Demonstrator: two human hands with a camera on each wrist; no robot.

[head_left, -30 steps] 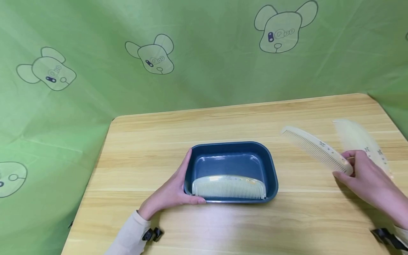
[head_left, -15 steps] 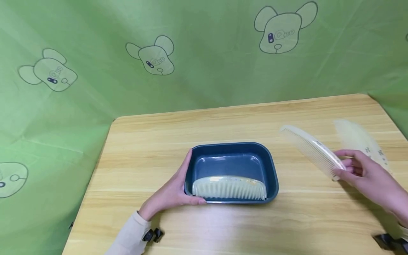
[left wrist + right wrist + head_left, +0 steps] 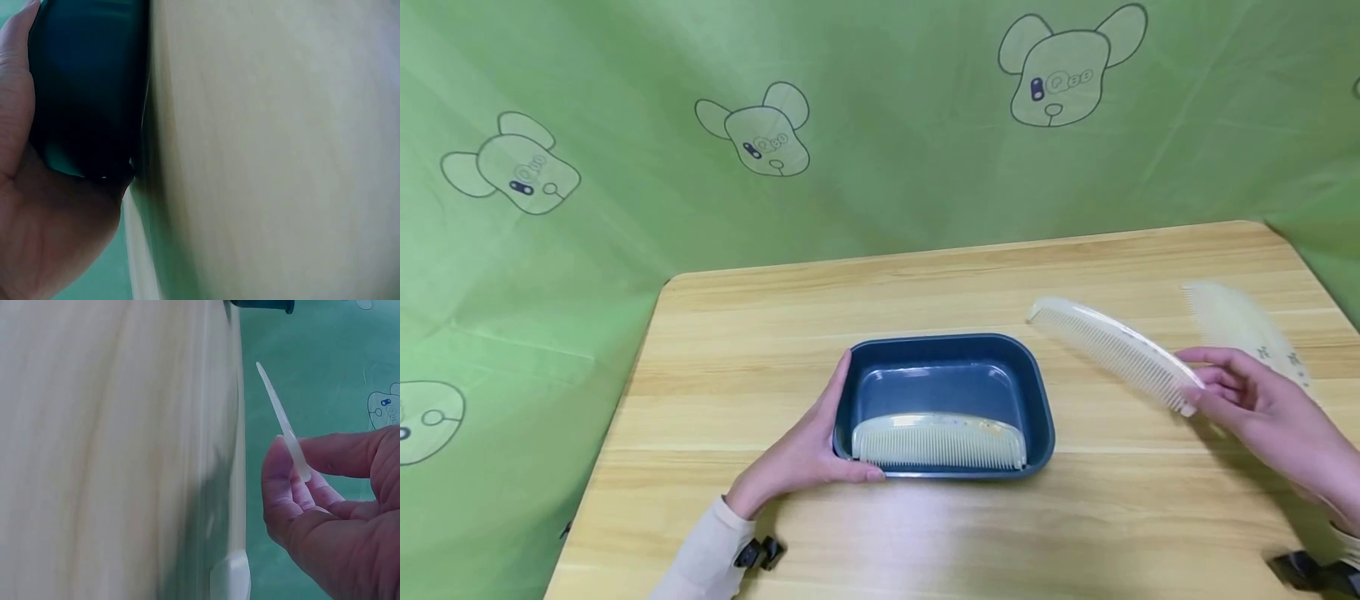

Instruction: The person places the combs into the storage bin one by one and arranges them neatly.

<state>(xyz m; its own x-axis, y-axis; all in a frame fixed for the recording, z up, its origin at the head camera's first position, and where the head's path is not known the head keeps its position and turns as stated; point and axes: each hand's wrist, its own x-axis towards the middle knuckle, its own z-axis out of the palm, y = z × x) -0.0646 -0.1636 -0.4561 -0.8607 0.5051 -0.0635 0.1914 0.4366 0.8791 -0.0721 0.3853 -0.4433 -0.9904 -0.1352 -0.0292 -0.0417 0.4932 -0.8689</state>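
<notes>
A dark blue rectangular plastic basin [image 3: 940, 354] stands on the table, and my left hand [image 3: 808, 442] grips its left end, thumb along the front rim. In the left wrist view the palm lies against the basin [image 3: 87, 87]. Inside, along the front wall, rests a pale translucent comb [image 3: 940, 442], teeth toward me. My right hand [image 3: 1262, 408] pinches the near end of a second pale comb [image 3: 1112, 346], raised above the table to the right of the basin. Seen edge-on in the right wrist view, this comb [image 3: 281, 419] sits between thumb and fingers.
Behind my right hand more pale comb [image 3: 1240, 325] lies on the table, partly covered; whether it is one or two stacked, I cannot tell. The wooden table [image 3: 820, 304] ends at a green cloth [image 3: 887, 125] with printed bear heads.
My right hand has shifted slightly left and turned the held comb, so its far tip points more toward the basin. The left hand and basin have stayed put.
</notes>
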